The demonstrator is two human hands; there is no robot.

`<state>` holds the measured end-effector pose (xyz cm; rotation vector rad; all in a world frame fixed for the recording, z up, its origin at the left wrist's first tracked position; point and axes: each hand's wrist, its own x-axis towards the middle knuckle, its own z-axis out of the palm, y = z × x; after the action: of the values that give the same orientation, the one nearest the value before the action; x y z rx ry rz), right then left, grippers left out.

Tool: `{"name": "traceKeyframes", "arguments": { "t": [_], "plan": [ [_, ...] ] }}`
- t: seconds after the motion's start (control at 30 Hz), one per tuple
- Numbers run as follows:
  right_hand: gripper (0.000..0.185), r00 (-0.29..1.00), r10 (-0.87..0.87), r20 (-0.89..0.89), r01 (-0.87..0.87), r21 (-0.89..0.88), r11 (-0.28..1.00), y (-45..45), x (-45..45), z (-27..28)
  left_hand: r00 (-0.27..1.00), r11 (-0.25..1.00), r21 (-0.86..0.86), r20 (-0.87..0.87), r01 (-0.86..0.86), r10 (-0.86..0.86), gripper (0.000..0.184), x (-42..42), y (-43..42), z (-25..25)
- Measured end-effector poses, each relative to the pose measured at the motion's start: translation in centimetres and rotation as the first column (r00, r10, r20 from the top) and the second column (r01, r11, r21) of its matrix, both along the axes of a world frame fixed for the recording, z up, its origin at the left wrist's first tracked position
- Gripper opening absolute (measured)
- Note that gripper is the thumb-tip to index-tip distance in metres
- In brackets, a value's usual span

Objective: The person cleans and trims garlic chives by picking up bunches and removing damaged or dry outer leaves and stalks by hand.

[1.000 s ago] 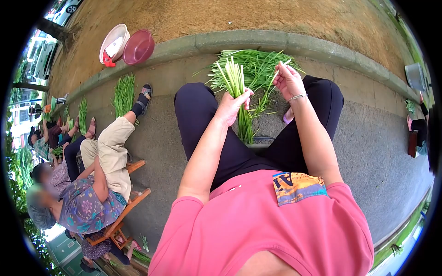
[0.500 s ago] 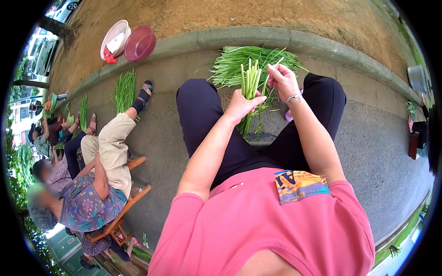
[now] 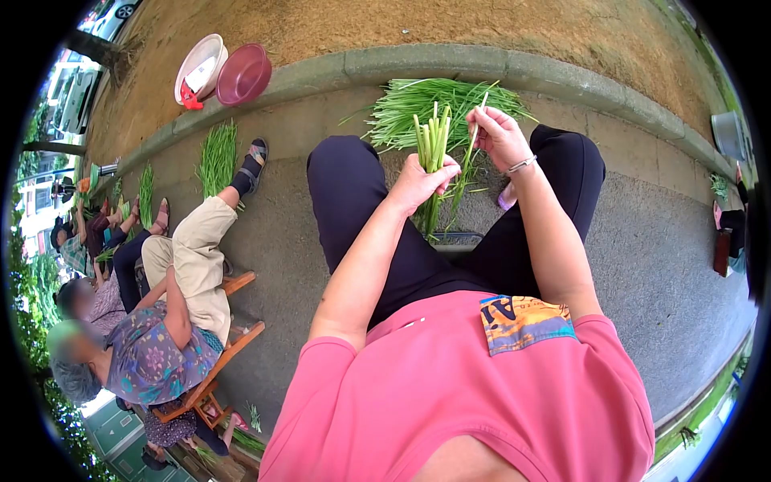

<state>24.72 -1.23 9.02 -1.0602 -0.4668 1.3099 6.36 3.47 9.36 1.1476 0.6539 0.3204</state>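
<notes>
My left hand [image 3: 419, 183] is wrapped round a bundle of long green vegetable stalks [image 3: 433, 140]. Their thick, pale ends point up, and thin green leaves hang below the fist between my knees. To the right, my right hand [image 3: 499, 136] pinches a single green stalk [image 3: 471, 153] near its pale top end, which sticks up past the fingertips. That stalk runs down toward the bundle, a little apart from it at the top. Beyond both hands, a wide pile of green stalks [image 3: 401, 112] lies on the pavement. The exact kind of vegetable is unclear.
A stone kerb [image 3: 385, 66] runs behind the pile, with bare soil past it. Two basins, one pink-white [image 3: 193, 60] and one dark red [image 3: 243, 75], stand at the upper left. Another person [image 3: 161, 345] sits on a wooden chair at left near another green bunch [image 3: 217, 161].
My right hand has moved slightly right and away from the bundle, with its single stalk now more upright. The bundle in my left hand has shifted slightly left.
</notes>
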Motion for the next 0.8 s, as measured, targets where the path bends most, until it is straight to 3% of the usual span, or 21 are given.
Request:
{"name": "traceKeyframes", "arguments": {
  "t": [0.3, 0.47, 0.57, 0.7, 0.77, 0.8],
  "plan": [
    [0.018, 0.999, -0.003, 0.040, 0.001, 0.050, 0.999, 0.0, -0.5, -0.1, 0.996, 0.998, 0.019, -0.053, -0.067, 0.068, 0.005, -0.1, 0.4, -0.6],
    [0.019, 0.937, -0.002, 0.348, -0.050, 0.138, 0.989, 0.0, -1.4, 0.7, 0.965, 0.986, 0.074, -0.207, -0.149, 0.161, 0.006, 0.2, 0.6, -1.1],
    [0.019, 0.916, -0.010, 0.400, -0.064, 0.171, 0.983, 0.0, -1.8, 0.9, 0.947, 0.977, 0.096, -0.246, -0.189, 0.207, 0.006, 0.3, 0.8, -1.3],
    [0.020, 0.907, 0.005, 0.420, -0.080, 0.160, 0.984, 0.0, -1.6, 0.8, 0.941, 0.974, 0.096, -0.253, -0.207, 0.225, 0.005, 0.3, 0.9, -1.1],
    [0.020, 0.966, -0.109, 0.234, 0.072, 0.159, 0.985, 0.3, -1.0, 0.4, 0.974, 0.974, -0.042, -0.032, -0.225, 0.223, 0.005, 0.1, 0.8, -0.6],
    [0.020, 0.970, -0.131, 0.207, 0.107, 0.123, 0.987, 0.3, -0.7, 0.3, 0.974, 0.974, -0.042, -0.033, -0.225, 0.223, 0.005, 0.0, 0.8, -0.5]
  ]
}}
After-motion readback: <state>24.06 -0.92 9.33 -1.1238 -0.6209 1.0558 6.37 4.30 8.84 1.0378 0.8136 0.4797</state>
